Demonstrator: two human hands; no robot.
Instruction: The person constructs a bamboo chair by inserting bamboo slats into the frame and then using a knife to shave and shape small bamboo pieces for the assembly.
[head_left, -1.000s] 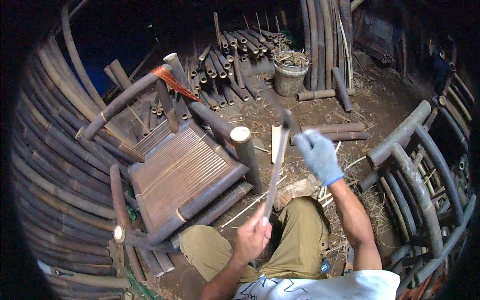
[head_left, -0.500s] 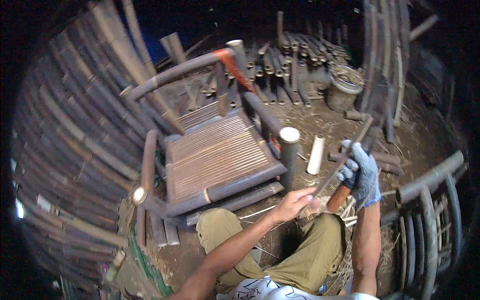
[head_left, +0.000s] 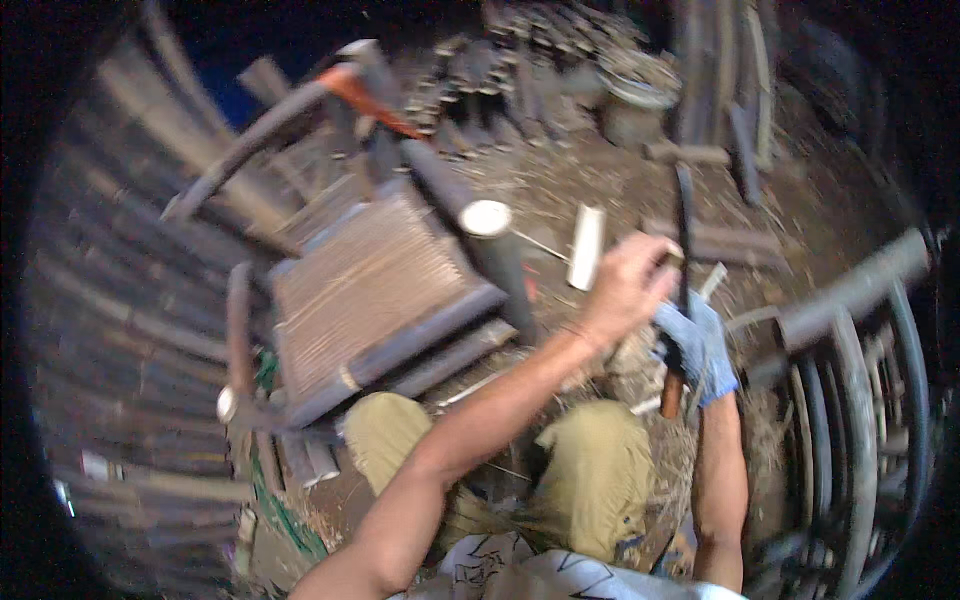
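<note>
My left hand (head_left: 635, 275) is bare and closed, with the small brownish end of a bamboo strip (head_left: 673, 258) showing at its fingers. The rest of that strip is hidden or blurred. In a blue-grey glove, my right hand (head_left: 697, 345) grips a billhook-like knife (head_left: 685, 215). Its dark blade stands up past the fingers, close beside my left hand. The wooden handle (head_left: 673, 395) shows below the glove. Left of my hands stands a dark bamboo armchair (head_left: 375, 290) with a slatted seat and an orange-red band on its back.
A split pale bamboo piece (head_left: 586, 248) and dark bamboo lengths (head_left: 725, 245) lie on the littered dirt floor. A bucket (head_left: 638, 108) full of scraps stands farther back, near stacked bamboo poles (head_left: 470, 75). A bamboo frame (head_left: 855, 370) rises at the right. Bamboo poles (head_left: 130, 330) line the left.
My left hand has moved up and right to beside the blade, and the strip has turned from its slanting line. The knife now points more upright. The whole view has shifted.
</note>
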